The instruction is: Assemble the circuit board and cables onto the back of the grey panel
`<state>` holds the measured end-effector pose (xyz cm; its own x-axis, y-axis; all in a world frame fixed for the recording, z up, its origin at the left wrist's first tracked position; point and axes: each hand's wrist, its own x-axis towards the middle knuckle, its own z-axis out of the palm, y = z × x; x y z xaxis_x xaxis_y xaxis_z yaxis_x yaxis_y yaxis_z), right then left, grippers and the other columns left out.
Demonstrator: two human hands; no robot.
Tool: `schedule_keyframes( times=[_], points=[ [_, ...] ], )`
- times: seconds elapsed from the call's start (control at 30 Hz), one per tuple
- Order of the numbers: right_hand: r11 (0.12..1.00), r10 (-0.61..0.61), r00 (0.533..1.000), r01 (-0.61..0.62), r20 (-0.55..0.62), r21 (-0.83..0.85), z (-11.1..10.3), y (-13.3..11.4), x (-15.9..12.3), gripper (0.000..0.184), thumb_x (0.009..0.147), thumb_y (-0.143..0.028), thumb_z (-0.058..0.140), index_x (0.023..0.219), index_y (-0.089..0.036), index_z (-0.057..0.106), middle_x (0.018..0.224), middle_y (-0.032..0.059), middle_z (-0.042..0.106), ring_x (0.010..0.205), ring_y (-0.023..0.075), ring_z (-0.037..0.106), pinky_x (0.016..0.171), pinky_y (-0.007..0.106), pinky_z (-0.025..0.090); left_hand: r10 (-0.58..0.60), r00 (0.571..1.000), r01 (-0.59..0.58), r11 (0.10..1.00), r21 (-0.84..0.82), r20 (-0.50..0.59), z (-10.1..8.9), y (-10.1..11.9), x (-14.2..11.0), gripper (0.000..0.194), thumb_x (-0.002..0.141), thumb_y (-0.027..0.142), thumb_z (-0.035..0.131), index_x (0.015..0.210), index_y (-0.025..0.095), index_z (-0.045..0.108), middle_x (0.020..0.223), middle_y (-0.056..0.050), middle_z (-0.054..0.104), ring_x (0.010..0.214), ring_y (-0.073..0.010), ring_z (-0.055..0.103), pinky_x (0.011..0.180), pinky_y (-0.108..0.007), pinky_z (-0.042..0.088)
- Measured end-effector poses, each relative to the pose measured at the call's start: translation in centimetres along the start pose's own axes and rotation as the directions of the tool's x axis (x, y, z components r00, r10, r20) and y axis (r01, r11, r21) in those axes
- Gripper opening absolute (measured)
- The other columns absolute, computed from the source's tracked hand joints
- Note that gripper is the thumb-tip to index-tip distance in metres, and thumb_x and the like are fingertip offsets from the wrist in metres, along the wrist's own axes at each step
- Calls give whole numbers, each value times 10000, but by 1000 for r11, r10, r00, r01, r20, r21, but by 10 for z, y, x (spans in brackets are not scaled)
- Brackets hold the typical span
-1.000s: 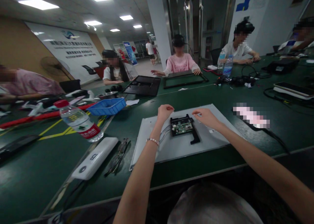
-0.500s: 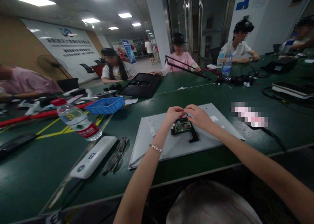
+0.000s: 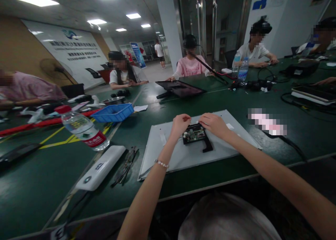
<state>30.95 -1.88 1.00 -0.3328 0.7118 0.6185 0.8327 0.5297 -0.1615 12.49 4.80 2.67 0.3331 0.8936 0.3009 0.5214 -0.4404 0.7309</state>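
Note:
A light grey flat panel [image 3: 162, 161] lies before me on the table. On it rests a green circuit board [image 3: 194, 135] in a black frame [image 3: 208, 146] with an arm toward me. My left hand [image 3: 181, 125] is over the board's upper left corner, fingers curled in a pinch; whatever is between them is too small to make out. At the upper right corner, my right hand [image 3: 214, 123] has its fingertips pressed together against the far edge of the frame. Its fingers hide what they hold, if anything. A small gap separates both hands.
Left of the panel lie folded glasses [image 3: 126, 166], a white power bank [image 3: 101, 168], a water bottle [image 3: 82, 129] and a blue tray [image 3: 114, 113]. A pixelated object [image 3: 267, 122] lies right. Across the table, a person in pink handles a black screen panel [image 3: 181, 88].
My hands have moved apart, the left one shifting left and slightly nearer me. Across the table, the black screen panel has been moved right and tilted by the person in pink.

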Motion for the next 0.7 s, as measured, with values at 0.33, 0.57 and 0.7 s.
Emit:
schedule_keyframes(
  times=[0.33, 0.57, 0.7],
  points=[
    [974, 228, 920, -215, 320, -75, 5, 53, -16, 204, 854, -188, 535, 967, -189, 704, 1003, 80, 695, 956, 215, 617, 840, 314, 453, 134, 987, -156, 918, 364, 85, -39, -36, -27, 312, 823, 233, 511, 1117, 161, 586, 1120, -84, 628, 1082, -225, 567, 979, -371, 425],
    [989, 117, 933, -141, 340, 49, 1, 59, -20, 292, 838, -225, 540, 1107, -205, 651, 1138, 72, 656, 1045, 232, 591, 912, 382, 450, 67, 969, -147, 929, 339, 236, -45, -36, -34, 548, 866, 441, 461, 1331, 154, 409, 1352, -118, 478, 1255, -240, 441, 1068, -362, 327],
    [991, 112, 938, -129, 328, 31, 5, 53, -19, 249, 838, -277, 572, 1052, -196, 671, 1096, 75, 670, 1011, 234, 597, 877, 365, 455, 48, 916, -161, 953, 256, 399, -44, -31, -39, 806, 797, 554, 536, 1430, 148, 243, 1493, -141, 274, 1373, -267, 263, 1123, -374, 232]
  ],
)
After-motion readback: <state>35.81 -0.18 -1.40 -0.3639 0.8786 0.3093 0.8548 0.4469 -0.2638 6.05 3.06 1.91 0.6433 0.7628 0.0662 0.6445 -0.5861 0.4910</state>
